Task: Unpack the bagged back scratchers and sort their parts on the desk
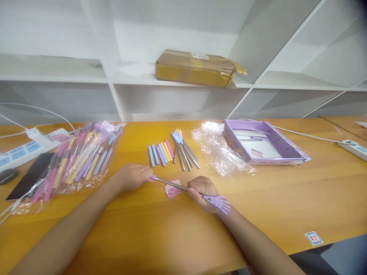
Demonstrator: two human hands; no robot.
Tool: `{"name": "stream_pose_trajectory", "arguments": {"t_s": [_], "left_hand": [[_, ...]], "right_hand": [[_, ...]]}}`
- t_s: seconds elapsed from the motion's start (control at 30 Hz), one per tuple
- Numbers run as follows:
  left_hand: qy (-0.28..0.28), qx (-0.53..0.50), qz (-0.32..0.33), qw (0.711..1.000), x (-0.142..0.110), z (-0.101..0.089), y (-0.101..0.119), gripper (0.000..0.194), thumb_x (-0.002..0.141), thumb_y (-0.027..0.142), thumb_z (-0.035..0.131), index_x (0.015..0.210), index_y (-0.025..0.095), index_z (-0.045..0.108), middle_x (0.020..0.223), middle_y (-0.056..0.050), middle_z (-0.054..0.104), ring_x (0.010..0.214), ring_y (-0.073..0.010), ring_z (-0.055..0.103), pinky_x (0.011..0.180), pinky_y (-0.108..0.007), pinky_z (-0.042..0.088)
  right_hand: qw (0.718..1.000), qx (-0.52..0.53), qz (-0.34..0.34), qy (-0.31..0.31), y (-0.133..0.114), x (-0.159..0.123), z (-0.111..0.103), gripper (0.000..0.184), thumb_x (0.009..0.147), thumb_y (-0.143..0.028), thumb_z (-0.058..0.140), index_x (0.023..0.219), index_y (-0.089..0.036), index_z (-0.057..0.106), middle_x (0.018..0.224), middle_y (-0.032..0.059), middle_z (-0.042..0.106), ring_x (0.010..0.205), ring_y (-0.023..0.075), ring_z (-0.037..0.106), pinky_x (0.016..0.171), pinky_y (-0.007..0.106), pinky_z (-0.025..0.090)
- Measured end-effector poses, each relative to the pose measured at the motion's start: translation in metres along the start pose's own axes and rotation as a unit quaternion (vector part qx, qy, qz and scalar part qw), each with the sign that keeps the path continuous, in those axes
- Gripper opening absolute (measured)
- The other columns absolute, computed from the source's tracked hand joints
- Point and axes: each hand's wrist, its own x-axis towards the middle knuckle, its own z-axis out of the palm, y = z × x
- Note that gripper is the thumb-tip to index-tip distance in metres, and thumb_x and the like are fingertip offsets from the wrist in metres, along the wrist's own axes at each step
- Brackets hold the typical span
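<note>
**Purple back scratcher (173, 185) held by the left hand (134, 176) and right hand (204, 189) over a wooden desk (160, 233)**

The scratcher lies slantwise near the middle of the view, its metal rod running between the two hands. The fingers of the left hand are curled closed around the purple handle end. The fingers of the right hand are wrapped around the rod, thumb laid along it, just below the purple claw-shaped head (220, 203), which sticks out beside the wrist. Pink printed cards (172, 189) lie on the desk beneath the rod.

Beyond the hands, a row of loose handles (161, 153) in blue, purple, yellow and pink lies side by side. Just right of it, metal rods (187, 156) fan out from overlapping claw heads (177, 136), blue and orange. Farther right, crumpled clear plastic (226, 156) lies against an open purple box (286, 147) with a white bottom; a small pink card and slender objects, too blurred to name, are inside.

On the left, more scratchers in several colours (86, 156) lie in clear bags, near a dark flat object (30, 173), a white power strip (28, 149) and white cables (43, 109). Behind the desk, a brown taped parcel (195, 69) rests on a white shelf (132, 78). A small sticker (314, 238) is at the desk's near right edge.
</note>
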Motion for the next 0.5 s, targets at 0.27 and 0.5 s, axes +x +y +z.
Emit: {"name": "stream_pose_trajectory", "arguments": {"t_s": [0.27, 0.5], "left_hand": [[0.193, -0.051, -0.383, 0.902, 0.005, -0.013, -0.020, 0.019, 0.107, 0.038, 0.044, 0.110, 0.022, 0.053, 0.093, -0.008, 0.065, 0.086, -0.0292, 0.068, 0.082, -0.043, 0.054], [0.221, -0.067, -0.388, 0.892, 0.040, 0.032, 0.007, 0.055, 0.092, 0.015, 0.057, 0.142, 0.015, 0.035, 0.127, -0.020, 0.057, 0.117, -0.0314, 0.066, 0.107, -0.053, 0.053]], "right_hand": [[0.941, -0.064, 0.025, 0.332, 0.021, 0.030, -0.105, 0.047, 0.100, -0.056, 0.058, 0.066, -0.025, 0.057, 0.083, 0.0068, 0.064, 0.083, 0.0232, 0.065, 0.076, 0.038, 0.051], [0.953, -0.149, 0.170, 0.204, 0.016, 0.090, -0.108, 0.043, 0.099, -0.048, 0.057, 0.066, -0.025, 0.040, 0.070, 0.0028, 0.063, 0.074, 0.0191, 0.060, 0.071, 0.031, 0.046]]}}
